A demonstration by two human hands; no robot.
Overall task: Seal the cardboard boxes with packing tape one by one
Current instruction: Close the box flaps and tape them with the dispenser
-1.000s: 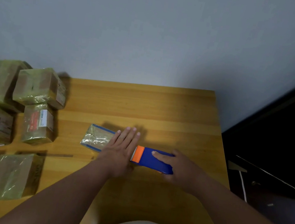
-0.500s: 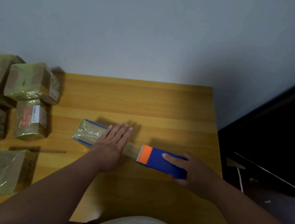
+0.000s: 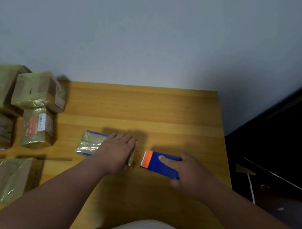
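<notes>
Left hand point(image 3: 116, 151) flat, pressing box point(image 3: 91, 144) mid-tabletop; right hand point(image 3: 189, 175) gripping tape dispenser point(image 3: 160, 164) just beside – loose tape end could lift, wrinkle if pressure slips.

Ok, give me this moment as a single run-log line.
step: taping small box | left hand: pressing flat on box | right hand: holding tape dispenser, apart from box | table: taped boxes stacked left
</notes>
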